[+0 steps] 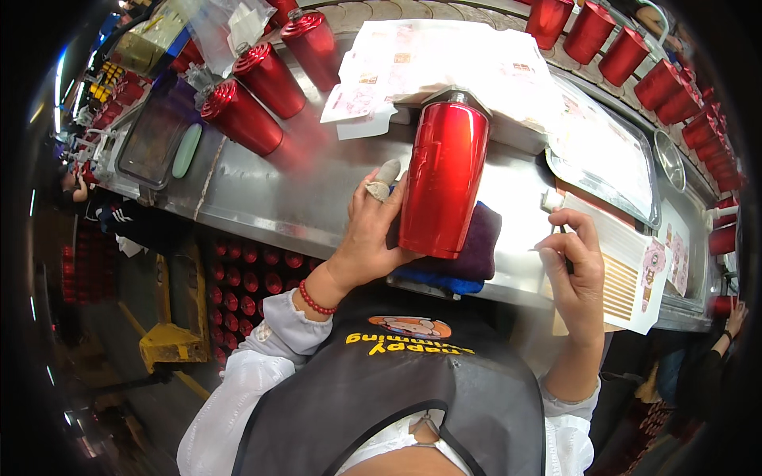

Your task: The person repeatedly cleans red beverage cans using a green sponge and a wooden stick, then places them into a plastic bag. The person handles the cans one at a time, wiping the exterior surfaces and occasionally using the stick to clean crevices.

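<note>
A glossy red bottle [445, 178] with a narrow neck leans in front of me, its neck end away from me. My left hand [372, 229] grips its left side near the base. One of its fingers wears a pale finger cot [388, 172]. Under the bottle lies a folded dark purple cloth [483, 244], over a blue cloth [440, 279]. To the right of the bottle, my right hand [574, 268] is raised with its fingers bent around a slim dark tool, mostly hidden. Beside that hand lies a sheet with gold strips [619, 288].
Printed decal sheets [440, 53] cover a block behind the bottle. Three red bottles [243, 118] stand at left near a clear tray [149, 143]. Another tray [607, 149] and a metal bowl [670, 160] lie at right. More bottles [589, 31] line a conveyor.
</note>
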`<action>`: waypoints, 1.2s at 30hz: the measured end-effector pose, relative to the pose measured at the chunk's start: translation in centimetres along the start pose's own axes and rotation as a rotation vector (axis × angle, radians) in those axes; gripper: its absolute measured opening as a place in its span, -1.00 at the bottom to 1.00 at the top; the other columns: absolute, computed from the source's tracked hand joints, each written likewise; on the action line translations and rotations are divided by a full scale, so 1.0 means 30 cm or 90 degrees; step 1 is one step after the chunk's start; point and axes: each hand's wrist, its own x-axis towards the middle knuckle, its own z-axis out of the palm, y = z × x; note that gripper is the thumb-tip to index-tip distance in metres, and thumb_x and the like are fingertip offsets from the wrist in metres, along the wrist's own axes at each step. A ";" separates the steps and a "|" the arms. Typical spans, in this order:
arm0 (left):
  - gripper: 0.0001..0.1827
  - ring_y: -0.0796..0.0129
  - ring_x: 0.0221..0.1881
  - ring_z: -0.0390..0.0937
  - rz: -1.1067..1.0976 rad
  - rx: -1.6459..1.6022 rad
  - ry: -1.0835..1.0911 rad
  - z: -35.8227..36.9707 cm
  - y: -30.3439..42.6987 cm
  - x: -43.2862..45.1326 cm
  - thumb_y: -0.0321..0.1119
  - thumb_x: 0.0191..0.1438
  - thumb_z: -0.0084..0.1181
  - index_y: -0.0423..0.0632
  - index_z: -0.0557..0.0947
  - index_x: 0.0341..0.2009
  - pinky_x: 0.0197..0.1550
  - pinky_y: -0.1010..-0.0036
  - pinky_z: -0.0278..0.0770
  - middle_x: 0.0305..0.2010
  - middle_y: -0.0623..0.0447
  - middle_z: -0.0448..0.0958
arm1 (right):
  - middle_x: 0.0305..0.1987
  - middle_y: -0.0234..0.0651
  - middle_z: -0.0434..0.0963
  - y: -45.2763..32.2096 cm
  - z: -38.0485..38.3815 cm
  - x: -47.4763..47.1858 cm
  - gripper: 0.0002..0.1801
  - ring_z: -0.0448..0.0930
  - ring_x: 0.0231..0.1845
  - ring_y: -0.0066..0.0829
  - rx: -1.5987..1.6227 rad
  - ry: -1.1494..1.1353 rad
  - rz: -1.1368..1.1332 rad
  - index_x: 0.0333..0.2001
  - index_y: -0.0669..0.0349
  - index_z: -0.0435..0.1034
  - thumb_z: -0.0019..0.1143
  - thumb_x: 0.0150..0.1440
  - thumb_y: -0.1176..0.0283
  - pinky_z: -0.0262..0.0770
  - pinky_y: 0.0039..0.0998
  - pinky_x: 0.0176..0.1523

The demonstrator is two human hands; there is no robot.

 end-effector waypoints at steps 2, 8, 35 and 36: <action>0.04 -0.18 0.46 0.05 0.010 -0.016 -0.020 0.007 -0.012 0.005 0.14 0.03 0.30 -0.18 0.19 0.45 0.45 -0.07 -0.13 0.41 -0.31 0.24 | -0.01 -0.20 0.42 0.008 0.019 0.003 -0.97 0.43 -0.34 -0.51 0.010 -0.004 -0.009 -0.34 0.34 0.48 0.20 0.16 0.62 0.36 -0.51 -0.30; -0.04 -0.18 0.48 0.01 0.006 -0.011 -0.051 -0.020 0.018 0.032 0.16 0.04 0.29 -0.18 0.33 0.38 0.45 -0.03 -0.16 0.37 -0.29 0.30 | 0.05 -0.23 0.39 -0.012 0.052 0.010 -0.95 0.44 -0.18 -0.52 0.047 -0.021 0.056 -0.39 0.36 0.47 0.11 0.13 0.66 0.34 -0.54 -0.19; -0.90 -0.19 0.36 0.12 -0.028 -0.185 0.112 -0.082 0.177 -0.020 -0.35 0.10 0.24 -0.06 0.61 -0.37 0.42 0.07 -0.06 0.29 -0.27 0.40 | 0.00 -0.07 0.41 -0.137 0.252 0.008 -0.89 0.50 -0.01 -0.17 -0.029 -0.070 -0.002 -0.33 0.30 0.48 0.30 0.09 0.58 0.51 -0.29 -0.06; -0.90 -0.18 0.36 0.13 -0.040 -0.186 0.117 -0.082 0.171 -0.024 -0.36 0.09 0.25 -0.06 0.60 -0.37 0.41 0.07 -0.04 0.27 -0.27 0.41 | -0.01 -0.07 0.41 -0.138 0.254 0.010 -0.89 0.50 -0.02 -0.17 -0.037 -0.064 -0.006 -0.33 0.31 0.47 0.31 0.09 0.58 0.51 -0.29 -0.06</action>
